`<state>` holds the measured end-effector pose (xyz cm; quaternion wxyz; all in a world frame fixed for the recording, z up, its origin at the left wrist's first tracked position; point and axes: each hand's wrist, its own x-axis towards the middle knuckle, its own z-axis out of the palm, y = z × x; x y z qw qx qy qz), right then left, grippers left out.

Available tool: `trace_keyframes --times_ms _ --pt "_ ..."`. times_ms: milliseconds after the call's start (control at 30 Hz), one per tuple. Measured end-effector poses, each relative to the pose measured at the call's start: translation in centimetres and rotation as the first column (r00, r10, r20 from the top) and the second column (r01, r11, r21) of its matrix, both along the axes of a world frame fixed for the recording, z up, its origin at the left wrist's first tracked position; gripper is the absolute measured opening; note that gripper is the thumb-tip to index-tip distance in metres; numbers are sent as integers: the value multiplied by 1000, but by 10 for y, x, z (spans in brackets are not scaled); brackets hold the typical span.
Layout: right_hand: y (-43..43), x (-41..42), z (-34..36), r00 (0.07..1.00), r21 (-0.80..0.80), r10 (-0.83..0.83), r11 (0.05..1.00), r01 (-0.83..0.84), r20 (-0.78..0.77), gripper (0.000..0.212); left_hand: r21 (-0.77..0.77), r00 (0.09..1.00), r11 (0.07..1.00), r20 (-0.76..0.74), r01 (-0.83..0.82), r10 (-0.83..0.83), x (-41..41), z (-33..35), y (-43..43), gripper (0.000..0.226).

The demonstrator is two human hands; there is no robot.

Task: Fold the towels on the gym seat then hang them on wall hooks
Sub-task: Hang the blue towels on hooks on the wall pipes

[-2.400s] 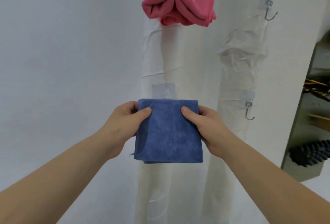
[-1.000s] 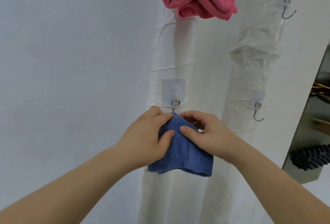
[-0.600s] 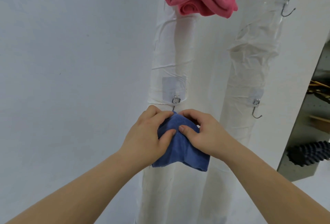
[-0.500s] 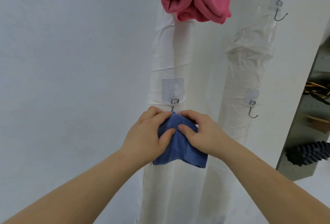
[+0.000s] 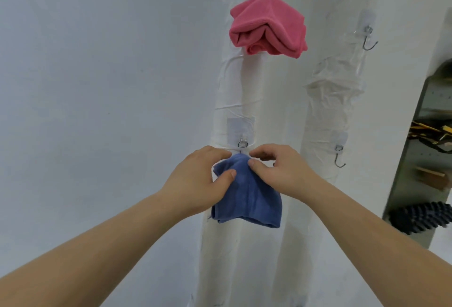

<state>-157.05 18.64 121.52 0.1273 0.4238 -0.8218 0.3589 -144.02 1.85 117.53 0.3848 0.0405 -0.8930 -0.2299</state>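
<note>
- The blue towel (image 5: 247, 199) hangs bunched just below the metal wall hook (image 5: 242, 144). Its gathered top meets the hook's stem, and its folded bottom edge droops free against the white-wrapped pipe (image 5: 230, 86).
- Both hands close on that gathered top. The left hand (image 5: 195, 184) pinches the towel's left shoulder, thumb in front and fingers curled behind. The right hand (image 5: 281, 172) presses its thumb tip on the crown, with its fingers arched over toward the hook.
- I'd judge they hold it high and bunched so the thick fold can be worked onto the hook's tip. Cloth and fingers hide the tip, so I cannot tell whether it has caught.
- Straight above the hook, a folded pink towel (image 5: 267, 29) already hangs.
- Right of the hook sits a bare hook (image 5: 339, 157), with a higher bare hook (image 5: 368, 40) above that.
</note>
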Motion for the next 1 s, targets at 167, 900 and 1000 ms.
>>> trace_keyframes --times_ms 167,900,1000 --pt "13 23 1 985 -110 -101 990 86 -136 12 71 998 997 -64 -1 6 22 -16 -1 23" --pt "133 292 -316 422 263 -676 670 695 604 21 627 497 675 473 390 -727 142 -284 109 21" --pt "160 363 -343 257 345 -724 570 745 641 19 657 322 616 525 434 -788 182 -318 144 26"
